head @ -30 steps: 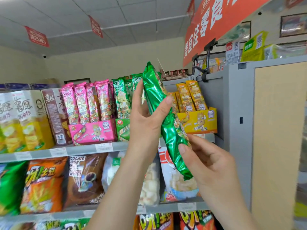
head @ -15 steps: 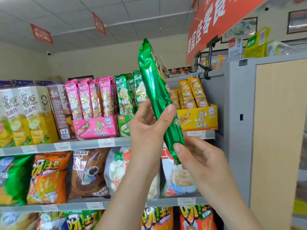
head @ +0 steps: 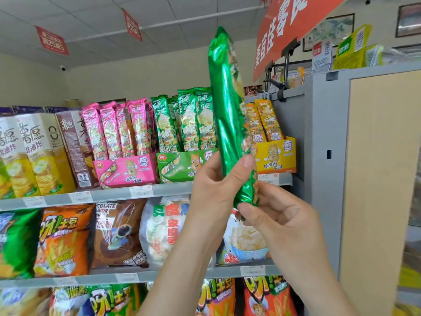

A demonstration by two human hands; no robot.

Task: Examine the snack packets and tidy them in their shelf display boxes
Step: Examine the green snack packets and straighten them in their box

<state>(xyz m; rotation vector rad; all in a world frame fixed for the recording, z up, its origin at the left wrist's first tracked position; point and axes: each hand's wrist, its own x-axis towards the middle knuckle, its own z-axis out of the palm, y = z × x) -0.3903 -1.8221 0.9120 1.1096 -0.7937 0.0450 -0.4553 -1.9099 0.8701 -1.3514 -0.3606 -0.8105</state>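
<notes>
I hold a long green foil snack packet point(head: 227, 115) almost upright in front of the top shelf, its shiny back toward me. My left hand point(head: 216, 190) grips its lower part, thumb across the foil. My right hand point(head: 278, 222) pinches the bottom end from below. Behind the packet stands the green display box point(head: 180, 167) with several matching green packets point(head: 193, 119) upright in it. A pink display box point(head: 127, 169) of pink packets point(head: 118, 128) is to its left, a yellow display box point(head: 278, 156) of orange packets point(head: 264, 119) to its right.
Tall yellow and brown snack cartons point(head: 41, 153) fill the shelf's left end. Large crisp bags point(head: 66, 238) line the lower shelves. A grey cabinet side panel point(head: 328, 156) closes off the shelf on the right, and a red banner point(head: 293, 23) hangs overhead.
Both hands have raised the green packet and turned it from a slant to nearly upright. My right hand has slid down to the packet's bottom end.
</notes>
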